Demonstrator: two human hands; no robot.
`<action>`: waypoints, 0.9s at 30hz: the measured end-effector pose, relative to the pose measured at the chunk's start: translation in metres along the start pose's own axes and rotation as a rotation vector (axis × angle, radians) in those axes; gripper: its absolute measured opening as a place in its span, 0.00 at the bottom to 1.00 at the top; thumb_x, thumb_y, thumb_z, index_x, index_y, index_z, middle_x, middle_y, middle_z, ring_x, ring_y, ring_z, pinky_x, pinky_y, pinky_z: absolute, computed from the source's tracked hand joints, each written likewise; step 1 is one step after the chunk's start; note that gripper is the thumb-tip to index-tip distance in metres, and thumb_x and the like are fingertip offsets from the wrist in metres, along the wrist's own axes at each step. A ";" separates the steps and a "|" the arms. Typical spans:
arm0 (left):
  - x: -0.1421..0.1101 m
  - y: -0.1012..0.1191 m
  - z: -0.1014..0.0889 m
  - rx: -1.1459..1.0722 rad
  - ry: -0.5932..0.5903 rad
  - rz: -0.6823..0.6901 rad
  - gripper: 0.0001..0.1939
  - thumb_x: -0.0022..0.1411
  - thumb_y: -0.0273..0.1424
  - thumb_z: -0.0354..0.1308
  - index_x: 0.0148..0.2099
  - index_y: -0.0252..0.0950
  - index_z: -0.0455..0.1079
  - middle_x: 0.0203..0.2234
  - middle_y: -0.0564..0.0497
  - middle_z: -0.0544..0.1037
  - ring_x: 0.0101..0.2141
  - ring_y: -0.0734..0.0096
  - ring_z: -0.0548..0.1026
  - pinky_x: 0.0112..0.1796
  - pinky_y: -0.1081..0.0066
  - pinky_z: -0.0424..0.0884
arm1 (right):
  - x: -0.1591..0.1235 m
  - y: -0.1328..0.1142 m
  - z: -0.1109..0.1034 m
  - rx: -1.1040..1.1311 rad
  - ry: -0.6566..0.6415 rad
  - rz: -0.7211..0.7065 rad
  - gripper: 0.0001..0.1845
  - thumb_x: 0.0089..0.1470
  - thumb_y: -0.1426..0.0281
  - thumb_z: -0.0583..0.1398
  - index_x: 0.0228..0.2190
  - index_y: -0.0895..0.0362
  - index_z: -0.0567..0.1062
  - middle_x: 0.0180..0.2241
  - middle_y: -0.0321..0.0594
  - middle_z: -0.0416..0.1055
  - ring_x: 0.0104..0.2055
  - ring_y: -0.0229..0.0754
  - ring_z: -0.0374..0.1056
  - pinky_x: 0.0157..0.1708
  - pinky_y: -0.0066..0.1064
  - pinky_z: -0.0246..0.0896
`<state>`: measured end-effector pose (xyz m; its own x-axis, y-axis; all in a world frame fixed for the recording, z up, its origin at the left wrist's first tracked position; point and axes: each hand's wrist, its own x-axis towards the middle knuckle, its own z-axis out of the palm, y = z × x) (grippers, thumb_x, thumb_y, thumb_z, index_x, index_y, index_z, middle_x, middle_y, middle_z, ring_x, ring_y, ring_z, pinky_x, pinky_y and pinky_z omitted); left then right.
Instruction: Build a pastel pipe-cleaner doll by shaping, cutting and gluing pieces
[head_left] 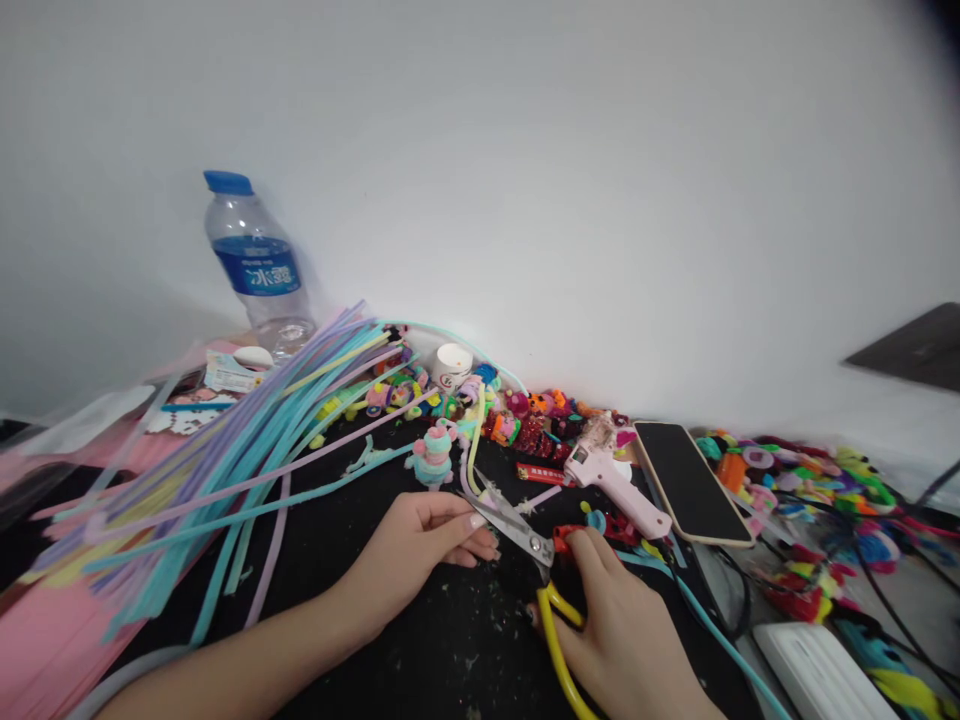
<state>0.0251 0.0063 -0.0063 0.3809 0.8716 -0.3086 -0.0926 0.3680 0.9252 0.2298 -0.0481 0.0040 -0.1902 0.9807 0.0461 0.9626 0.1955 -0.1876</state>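
Right hand (619,620): gripping the scissors (525,535), blades opening beside the left fingertips
Left hand (424,535): curling its fingers; cannot tell whether it is pinching anything
Black counter (435,645): showing bare between the wrists, the wall (570,200) closing off the back
Fuzzy stems (262,450): crowding the left side
Glue gun (619,485), phone (694,485): lying rightward
Yellow handle: running off the bottom edge
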 end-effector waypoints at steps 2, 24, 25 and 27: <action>0.000 0.000 0.000 0.011 -0.007 0.001 0.11 0.55 0.34 0.56 0.30 0.32 0.74 0.27 0.48 0.80 0.31 0.67 0.77 0.33 0.72 0.70 | 0.001 0.000 0.000 -0.012 -0.006 -0.002 0.14 0.46 0.68 0.56 0.37 0.54 0.61 0.37 0.43 0.69 0.33 0.47 0.71 0.26 0.32 0.64; -0.001 0.001 -0.001 0.036 -0.049 0.046 0.11 0.56 0.34 0.54 0.32 0.33 0.76 0.30 0.48 0.81 0.33 0.66 0.76 0.35 0.72 0.70 | 0.000 0.001 -0.008 0.030 -0.146 0.045 0.12 0.48 0.69 0.53 0.38 0.56 0.66 0.39 0.47 0.70 0.36 0.49 0.70 0.31 0.35 0.65; -0.001 0.000 -0.001 0.036 -0.049 0.049 0.11 0.57 0.34 0.54 0.32 0.33 0.76 0.30 0.48 0.81 0.33 0.66 0.76 0.35 0.72 0.70 | 0.000 0.001 -0.008 0.041 -0.146 0.045 0.12 0.48 0.69 0.53 0.37 0.56 0.66 0.38 0.46 0.70 0.36 0.49 0.71 0.31 0.35 0.65; -0.001 0.000 -0.001 0.034 -0.051 0.057 0.11 0.57 0.33 0.54 0.32 0.33 0.76 0.29 0.48 0.80 0.33 0.67 0.76 0.35 0.72 0.70 | 0.000 0.001 -0.009 0.062 -0.141 0.043 0.11 0.48 0.70 0.54 0.37 0.55 0.67 0.36 0.45 0.71 0.35 0.47 0.71 0.31 0.33 0.64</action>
<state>0.0241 0.0058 -0.0057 0.4220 0.8729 -0.2447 -0.0848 0.3068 0.9480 0.2323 -0.0477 0.0124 -0.1781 0.9789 -0.1004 0.9576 0.1489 -0.2467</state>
